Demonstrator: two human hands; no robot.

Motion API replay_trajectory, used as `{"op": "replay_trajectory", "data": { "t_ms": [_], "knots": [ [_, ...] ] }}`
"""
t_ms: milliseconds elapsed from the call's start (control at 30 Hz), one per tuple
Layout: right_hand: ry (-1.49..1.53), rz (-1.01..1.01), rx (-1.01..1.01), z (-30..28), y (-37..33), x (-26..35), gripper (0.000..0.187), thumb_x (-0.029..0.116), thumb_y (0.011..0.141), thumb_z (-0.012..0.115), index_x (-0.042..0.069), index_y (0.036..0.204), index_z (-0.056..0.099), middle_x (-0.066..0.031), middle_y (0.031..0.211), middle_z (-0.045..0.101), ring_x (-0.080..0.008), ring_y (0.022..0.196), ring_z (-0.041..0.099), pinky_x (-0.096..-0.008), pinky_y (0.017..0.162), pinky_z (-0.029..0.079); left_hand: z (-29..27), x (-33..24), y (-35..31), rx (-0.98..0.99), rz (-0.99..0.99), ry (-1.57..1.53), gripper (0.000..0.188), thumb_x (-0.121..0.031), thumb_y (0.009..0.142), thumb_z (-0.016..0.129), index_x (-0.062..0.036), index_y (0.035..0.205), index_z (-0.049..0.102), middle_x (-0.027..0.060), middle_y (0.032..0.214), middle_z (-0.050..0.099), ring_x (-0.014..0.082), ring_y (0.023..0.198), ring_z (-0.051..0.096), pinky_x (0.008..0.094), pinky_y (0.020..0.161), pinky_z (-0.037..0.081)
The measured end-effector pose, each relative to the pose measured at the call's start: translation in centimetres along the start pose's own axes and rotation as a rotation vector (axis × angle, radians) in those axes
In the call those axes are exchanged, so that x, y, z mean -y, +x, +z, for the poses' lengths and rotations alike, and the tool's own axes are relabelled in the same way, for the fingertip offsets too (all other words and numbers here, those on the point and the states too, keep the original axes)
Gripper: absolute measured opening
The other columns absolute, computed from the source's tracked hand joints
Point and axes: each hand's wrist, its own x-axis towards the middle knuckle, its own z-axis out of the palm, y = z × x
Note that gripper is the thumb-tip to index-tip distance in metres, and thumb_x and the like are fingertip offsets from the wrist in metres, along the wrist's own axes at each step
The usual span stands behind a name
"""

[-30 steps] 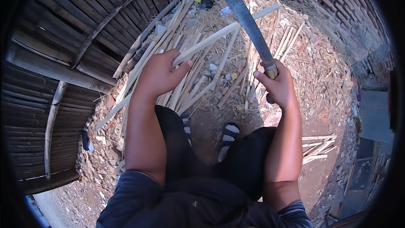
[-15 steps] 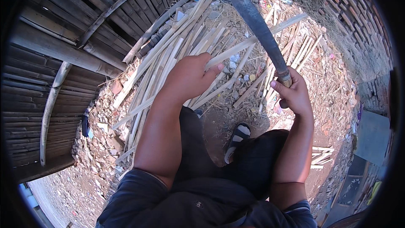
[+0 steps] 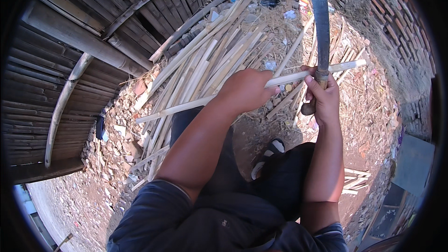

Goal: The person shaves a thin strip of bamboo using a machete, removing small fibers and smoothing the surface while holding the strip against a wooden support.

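Note:
My left hand is closed around a long, pale bamboo strip, which slants across in front of me from lower left to upper right. In my right hand is the wooden handle of a machete, its dark, worn blade pointing up and away. The strip passes at the base of the blade, right by the fingers of my right hand; whether those fingers also grip it, I cannot tell. Its far end sticks out to the right of the machete.
A heap of bamboo strips lies beyond my left arm. A bamboo wall stands on the left, a brick wall at the far right. Several short pieces lie right of my leg. Stones and straw litter the ground.
My left hand has moved right and slightly nearer with the strip, which now lies flatter. The machete has swung more upright, and its handle has come against the strip.

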Motion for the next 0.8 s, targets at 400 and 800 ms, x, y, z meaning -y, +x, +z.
{"op": "replay_trajectory", "data": {
  "t_ms": [400, 800],
  "knots": [
    [0.320, -0.001, -0.317, -4.4, 1.2, 2.1, 0.035, 0.024, 0.096, 0.078, 0.006, 0.120, 0.060, -0.0113, 0.119, 0.068, -0.0065, 0.066, 0.053, -0.0214, 0.059, 0.047, -8.5, 2.2, -8.1, -0.147, -0.243, 0.155, 0.102, -0.055, 0.065, 0.094, -0.0042, 0.146, 0.057, 0.0223, 0.142, 0.062, 0.0394, 0.133, 0.059, 0.0463, 0.113, 0.046],
    [0.508, -0.073, -0.397, -8.3, 1.9, 1.9, 0.033, 0.028, 0.097, 0.078, 0.012, 0.116, 0.056, -0.0099, 0.118, 0.068, -0.0070, 0.067, 0.051, -0.0246, 0.059, 0.046, -10.2, 6.0, -11.9, -0.312, -0.258, 0.334, 0.041, -0.037, 0.080, 0.089, -0.0052, 0.101, 0.074, 0.0147, 0.077, 0.069, 0.0321, 0.069, 0.067, 0.0430, 0.066, 0.052]
  ]
}}
